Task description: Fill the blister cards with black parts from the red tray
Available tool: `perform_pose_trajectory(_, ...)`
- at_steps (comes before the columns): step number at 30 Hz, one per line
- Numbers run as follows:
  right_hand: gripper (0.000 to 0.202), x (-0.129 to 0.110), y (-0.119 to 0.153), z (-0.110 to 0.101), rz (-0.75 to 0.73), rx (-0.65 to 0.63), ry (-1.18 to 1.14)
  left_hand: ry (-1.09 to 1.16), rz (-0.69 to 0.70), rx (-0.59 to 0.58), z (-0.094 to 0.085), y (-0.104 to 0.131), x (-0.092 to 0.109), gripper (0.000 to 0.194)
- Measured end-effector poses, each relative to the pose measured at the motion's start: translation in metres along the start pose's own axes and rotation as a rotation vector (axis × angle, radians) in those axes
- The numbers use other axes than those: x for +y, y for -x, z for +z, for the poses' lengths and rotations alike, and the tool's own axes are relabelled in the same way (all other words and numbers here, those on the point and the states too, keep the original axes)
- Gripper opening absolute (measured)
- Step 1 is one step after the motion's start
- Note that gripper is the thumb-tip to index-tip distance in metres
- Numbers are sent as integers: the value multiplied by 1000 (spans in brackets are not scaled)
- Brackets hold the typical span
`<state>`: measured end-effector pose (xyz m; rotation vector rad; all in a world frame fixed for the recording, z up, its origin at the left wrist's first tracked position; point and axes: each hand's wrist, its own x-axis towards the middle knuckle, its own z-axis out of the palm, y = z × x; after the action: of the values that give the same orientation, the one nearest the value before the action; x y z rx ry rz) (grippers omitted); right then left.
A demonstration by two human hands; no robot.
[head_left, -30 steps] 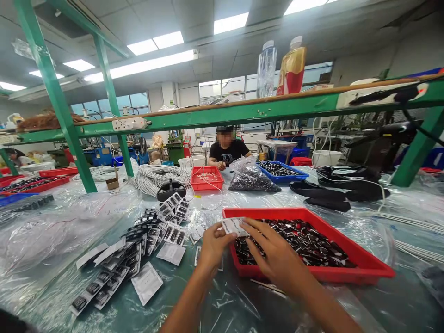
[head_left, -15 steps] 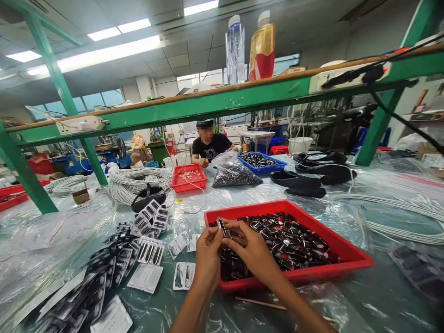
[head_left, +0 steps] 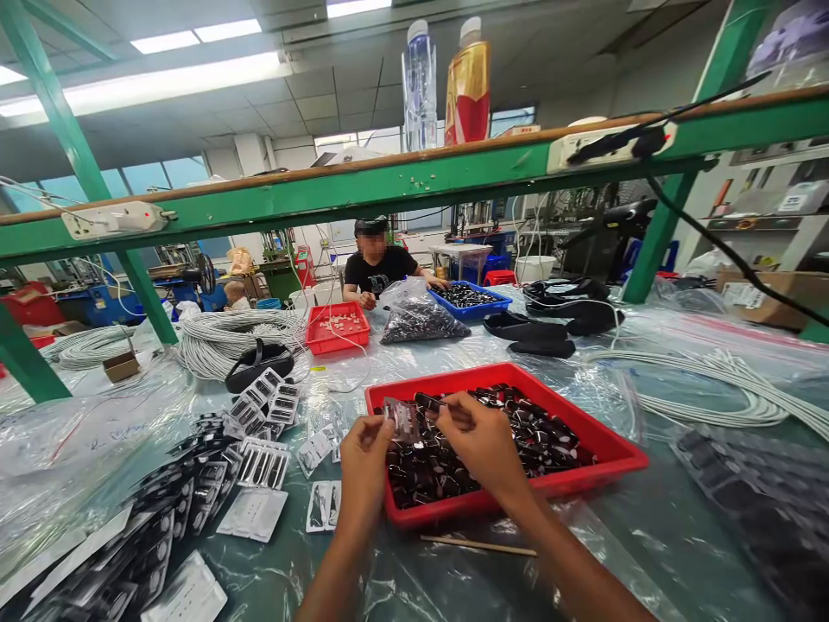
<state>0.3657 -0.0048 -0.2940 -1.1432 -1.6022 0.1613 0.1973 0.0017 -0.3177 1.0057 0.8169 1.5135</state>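
My left hand [head_left: 363, 458] pinches a small clear plastic piece [head_left: 401, 421] at the left part of the red tray [head_left: 518, 505]. In my right hand [head_left: 483, 436] is a small black part [head_left: 428, 402], held between thumb and fingers just right of the clear piece. The two held things are slightly apart. Below both hands the tray holds many glossy black parts [head_left: 544, 436]. Left of my left hand lie flat packs with black pieces [head_left: 262, 464] and a long overlapping row of similar packs [head_left: 161, 510].
A thin wooden stick [head_left: 479, 546] lies before the tray. Behind are a small red tray [head_left: 337, 350], a bag of dark parts [head_left: 424, 320], a blue tray [head_left: 470, 309] and a seated person [head_left: 379, 272]. Cable coils [head_left: 239, 341] lie left; a green shelf beam [head_left: 363, 186] crosses above.
My hands have moved apart, the clear piece now in the left and the black part in the right. The view has shifted right. The person's arm reaches to the blue tray.
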Motion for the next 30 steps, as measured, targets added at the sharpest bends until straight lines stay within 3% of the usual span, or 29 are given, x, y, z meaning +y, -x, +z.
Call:
perform_pose_trajectory(3,12,2,-2,-5,-33,-18,74,47,-20,6,-4,-1,3,37)
perform_pose_trajectory(7,39,-5,7,5,-250,-129,164,157,-89,-64,-1,-1,7,39)
perform_pose_trajectory(14,37,-7,22,27,-410,-131,202,193,-151,-154,0,1,6,40)
perform_pose_trajectory(18,42,-9,27,34,-342,-115,58,186,-99,-144,-2,3,7,40)
perform_pose_trajectory(21,39,-11,27,32,-235,-94,-88,177,-106,-199,-3,4,11,38)
perform_pose_trajectory(25,35,-13,25,26,-104,-197,-195,163,-124,-203,-4,3,14,36)
perform_pose_trajectory(30,55,-7,28,31,-178,-243,-103,170,-110,-155,-4,2,12,39)
